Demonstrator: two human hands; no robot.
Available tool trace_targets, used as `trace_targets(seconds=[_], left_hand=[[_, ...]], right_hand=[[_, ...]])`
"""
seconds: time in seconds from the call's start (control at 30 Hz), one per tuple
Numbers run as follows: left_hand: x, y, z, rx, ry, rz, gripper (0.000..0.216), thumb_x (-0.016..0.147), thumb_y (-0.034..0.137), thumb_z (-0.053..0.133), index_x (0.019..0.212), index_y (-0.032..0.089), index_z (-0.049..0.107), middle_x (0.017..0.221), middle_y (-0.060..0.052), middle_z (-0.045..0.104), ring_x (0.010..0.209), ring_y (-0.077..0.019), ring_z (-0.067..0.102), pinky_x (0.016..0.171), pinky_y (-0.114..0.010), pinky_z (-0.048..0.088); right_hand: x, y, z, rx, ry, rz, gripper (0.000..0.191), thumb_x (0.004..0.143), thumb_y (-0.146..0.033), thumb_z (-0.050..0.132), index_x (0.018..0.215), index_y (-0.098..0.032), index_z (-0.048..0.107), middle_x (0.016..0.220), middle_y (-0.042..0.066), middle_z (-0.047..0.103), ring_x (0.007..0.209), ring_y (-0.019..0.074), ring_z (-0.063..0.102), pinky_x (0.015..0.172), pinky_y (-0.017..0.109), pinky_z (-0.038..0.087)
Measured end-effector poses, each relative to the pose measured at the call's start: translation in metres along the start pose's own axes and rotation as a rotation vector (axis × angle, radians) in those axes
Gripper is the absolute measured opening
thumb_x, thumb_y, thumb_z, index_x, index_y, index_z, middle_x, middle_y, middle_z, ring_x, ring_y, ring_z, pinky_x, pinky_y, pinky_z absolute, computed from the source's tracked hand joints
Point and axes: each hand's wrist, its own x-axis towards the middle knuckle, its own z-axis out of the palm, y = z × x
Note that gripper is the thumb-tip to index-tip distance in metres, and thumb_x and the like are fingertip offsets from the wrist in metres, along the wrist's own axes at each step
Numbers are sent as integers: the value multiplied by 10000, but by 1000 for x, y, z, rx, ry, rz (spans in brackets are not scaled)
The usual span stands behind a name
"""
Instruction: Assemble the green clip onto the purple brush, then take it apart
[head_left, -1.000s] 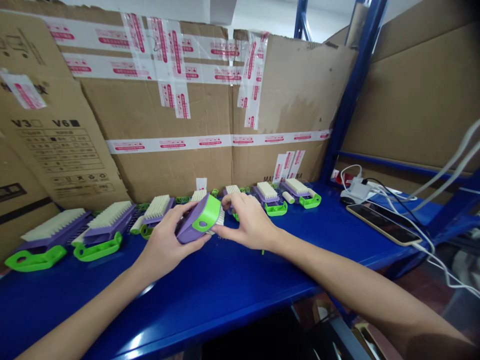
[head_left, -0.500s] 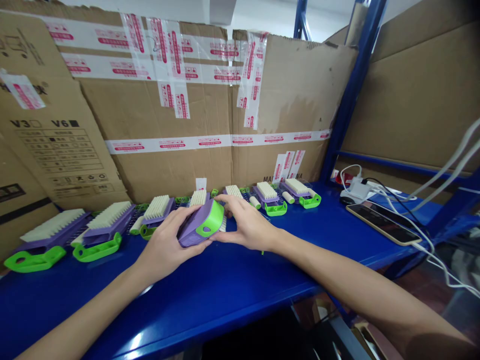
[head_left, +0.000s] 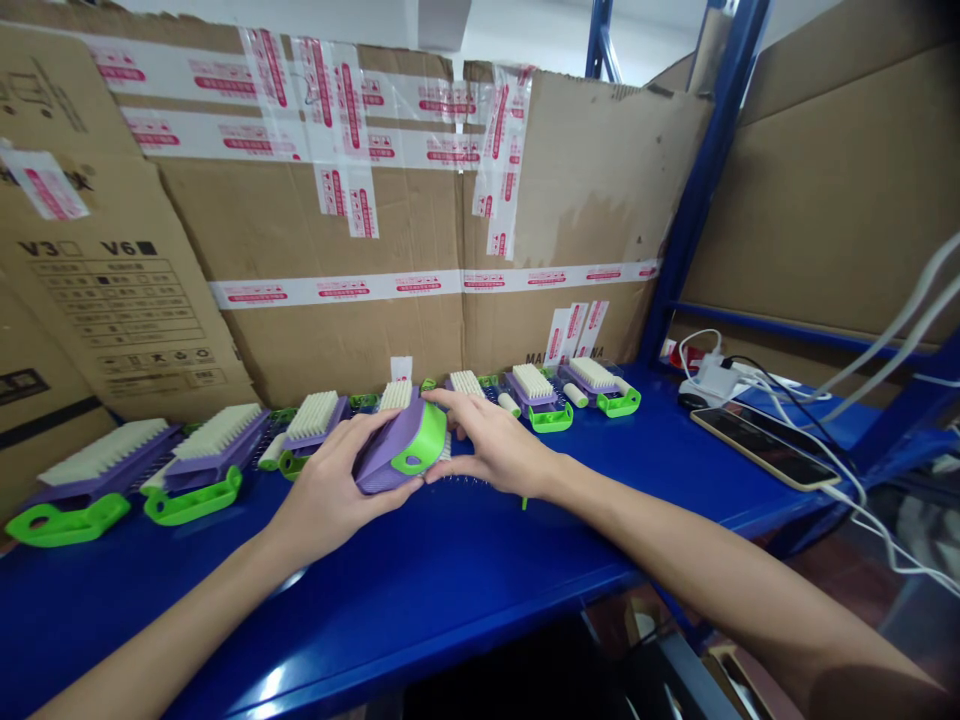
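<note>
Head view shows the left hand (head_left: 330, 490) clasped around a purple brush (head_left: 401, 447) with a green handle, held just above the blue shelf (head_left: 465, 570) near its back edge; the right hand (head_left: 499, 450) pinches its bristle end. Judging by the tilt, a loose grip could drop it onto the row of brushes (head_left: 202, 455) behind.

Row of purple/green brushes (head_left: 199, 462) on blue shelf (head_left: 450, 560), left & behind hands; taped cardboard boxes (head_left: 390, 220) further back; phone (head_left: 765, 447) + white charger (head_left: 712, 380) w/ cables well right of hands
</note>
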Motion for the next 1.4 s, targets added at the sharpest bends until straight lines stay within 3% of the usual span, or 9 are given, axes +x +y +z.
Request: trace_targets(seconds=[0.37,0.8,0.97,1.23,1.4], left_hand=[[2,2,0,-3,-3,-28,656,936,520,806,1506,306,562,1357,-85,721,1204,-337,712,1054,-525,579],[2,-1,0,15,10,-13,665,937,530,800,1513,311,551,1367,-87,722,1206,-339,708,1055,-527,573],[3,2,-1,5,9,-26,647,930,534,801,1492,307,574,1353,-83,736,1186,-338,724,1040,-526,591],[2,-1,1,1,16,-27,646,936,514,798,1501,303,565,1353,-87,723,1205,-340,702,1057,-541,574],[2,0,0,23,15,0,671,939,519,798,1520,298,545,1356,-88,712,1219,-343,690,1066,-520,556]], right_hand=[[1,-1,-4,-30,-53,-40,849,1029,-601,697,1676,-224,297,1531,210,623,1210,337,658,1054,544,576],[-1,2,-4,-102,-71,-99,770,1116,-518,589,1723,-207,231,1361,178,684,1114,310,612,1007,508,585],[-2,1,-8,-134,-87,-102,636,1170,-378,489,1731,-219,235,1255,147,710,1084,304,603,973,484,588],[-1,0,-6,-144,-67,-97,882,1063,-624,643,1727,-188,260,1372,190,698,1129,321,625,1016,516,579],[-2,-7,-6,-58,-28,-9,1007,962,-689,763,1702,-165,324,1354,194,691,1084,314,668,991,511,596]])
